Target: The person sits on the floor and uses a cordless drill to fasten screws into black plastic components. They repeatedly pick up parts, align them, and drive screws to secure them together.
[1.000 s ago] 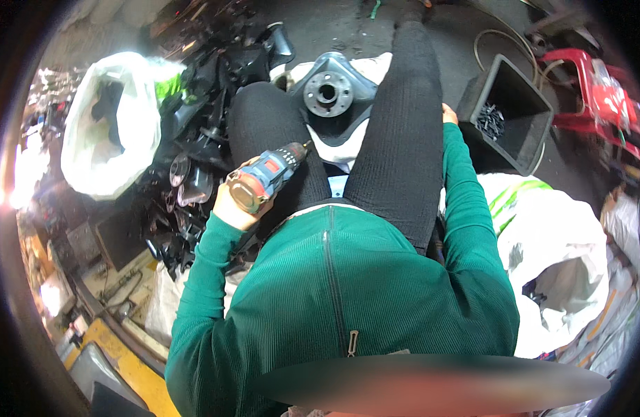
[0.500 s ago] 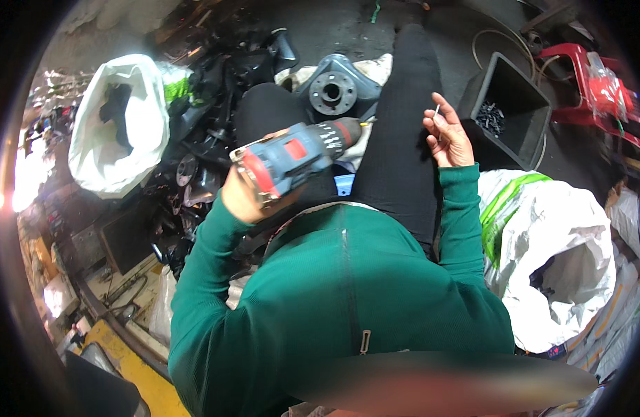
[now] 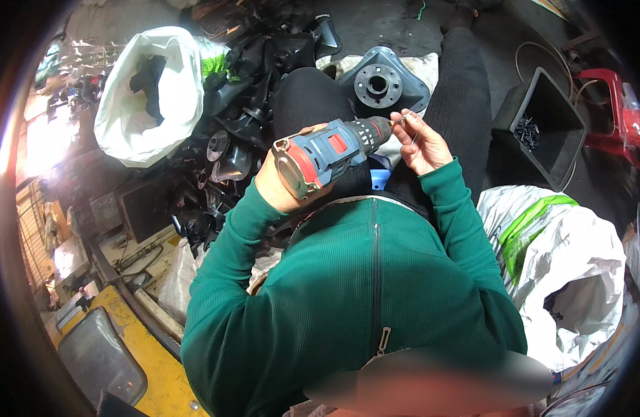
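Note:
A blue-grey cordless drill with red accents lies level across my lap, its chuck pointing right. My left hand is wrapped round its handle, which is mostly hidden under the body. At the front of the chuck, my right hand pinches a small, thin screw against the bit; the fingers cover part of it. Just beyond the drill, between my legs, a dark moulded part with a round flange and a ring of holes rests on a pale cloth. Neither hand touches that part.
Similar black parts are heaped on the left beside an open white sack. To the right stands a black bin with small dark screws, near a red stool. Another white sack sits by my right elbow.
My right hand has moved left and brought the screw to the drill's tip. The drill has levelled out a little in my left hand. The whole view has shifted slightly.

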Motion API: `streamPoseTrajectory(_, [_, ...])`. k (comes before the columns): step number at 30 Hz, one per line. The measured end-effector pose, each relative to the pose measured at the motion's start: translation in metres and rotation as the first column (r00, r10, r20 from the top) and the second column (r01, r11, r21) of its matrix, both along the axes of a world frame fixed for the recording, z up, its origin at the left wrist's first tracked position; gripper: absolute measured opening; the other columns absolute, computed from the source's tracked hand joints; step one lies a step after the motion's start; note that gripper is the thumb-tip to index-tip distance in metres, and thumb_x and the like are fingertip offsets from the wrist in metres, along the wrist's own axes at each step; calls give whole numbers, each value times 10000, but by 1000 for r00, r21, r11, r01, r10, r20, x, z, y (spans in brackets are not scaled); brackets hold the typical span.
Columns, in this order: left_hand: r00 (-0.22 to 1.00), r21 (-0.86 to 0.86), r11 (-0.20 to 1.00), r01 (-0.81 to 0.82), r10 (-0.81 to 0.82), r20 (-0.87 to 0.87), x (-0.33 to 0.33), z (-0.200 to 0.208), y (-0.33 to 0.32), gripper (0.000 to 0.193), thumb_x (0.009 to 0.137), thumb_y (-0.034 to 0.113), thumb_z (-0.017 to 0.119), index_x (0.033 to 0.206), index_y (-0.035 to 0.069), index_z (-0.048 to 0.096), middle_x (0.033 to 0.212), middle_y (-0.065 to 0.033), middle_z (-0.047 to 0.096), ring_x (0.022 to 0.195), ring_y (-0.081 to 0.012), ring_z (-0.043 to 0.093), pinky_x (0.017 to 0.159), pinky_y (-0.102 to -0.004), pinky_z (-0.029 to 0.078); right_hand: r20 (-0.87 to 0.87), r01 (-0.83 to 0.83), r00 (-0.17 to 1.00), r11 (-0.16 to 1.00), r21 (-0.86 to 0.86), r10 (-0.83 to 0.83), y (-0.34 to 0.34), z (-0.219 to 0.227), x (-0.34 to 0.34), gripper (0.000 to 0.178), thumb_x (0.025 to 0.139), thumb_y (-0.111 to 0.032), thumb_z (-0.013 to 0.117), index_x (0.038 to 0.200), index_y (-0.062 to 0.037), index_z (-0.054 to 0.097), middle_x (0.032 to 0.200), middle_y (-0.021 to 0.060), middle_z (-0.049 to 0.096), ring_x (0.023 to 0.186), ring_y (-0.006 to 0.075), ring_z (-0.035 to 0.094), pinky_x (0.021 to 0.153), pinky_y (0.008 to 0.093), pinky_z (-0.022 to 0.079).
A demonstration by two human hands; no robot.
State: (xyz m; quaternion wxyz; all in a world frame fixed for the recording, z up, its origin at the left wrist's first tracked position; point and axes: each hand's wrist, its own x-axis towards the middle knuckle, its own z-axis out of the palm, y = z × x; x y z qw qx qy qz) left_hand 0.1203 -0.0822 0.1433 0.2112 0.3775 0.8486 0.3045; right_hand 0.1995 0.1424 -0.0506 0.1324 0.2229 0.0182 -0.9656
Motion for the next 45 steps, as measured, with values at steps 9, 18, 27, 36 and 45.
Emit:
streamPoseTrajectory(9, [999,-28,999,37,-37,-8,-8,-11,-13,604,660,123,746,1213,37,520,1125,-125,605,1004,-294,611,889,-371,487,58,-29,998,997,-73,33,-16,5,-3,175,942,-150,533,1054,-45,616,1153,94,622,977,146,640,430,144,424])
streamPoseTrajectory(18, [989,-250,958,143,-147,5,-16,-2,-14,515,701,108,678,1190,51,527,1197,-94,576,1045,-225,602,912,-307,486,141,-138,978,983,-122,154,-34,-11,-7,184,935,-174,553,1054,-48,614,1037,42,656,899,88,645,398,127,375])
streamPoseTrajectory(27, [996,-187,980,-66,75,42,-30,-18,-10,586,678,116,726,1218,32,513,1181,-113,584,1032,-263,608,912,-346,484,113,-27,991,932,-361,72,-54,-21,-33,200,917,-175,588,1060,-38,611,890,-6,663,739,44,626,408,127,365])
streamPoseTrajectory(36, [997,-359,932,47,-20,77,-65,-29,26,547,656,163,754,1149,29,559,980,-173,644,894,-331,633,880,-383,482,276,45,961,964,-261,30,-62,-55,-44,138,915,-205,593,930,-68,609,754,-15,621,572,49,539,398,151,372])
streamPoseTrajectory(45, [973,-491,842,223,-162,163,-104,-23,62,356,706,272,712,990,76,623,880,-129,665,814,-306,652,734,-378,531,421,18,872,876,481,-249,-43,-37,-50,206,881,-303,649,915,-117,568,756,-42,508,454,21,363,388,182,262])
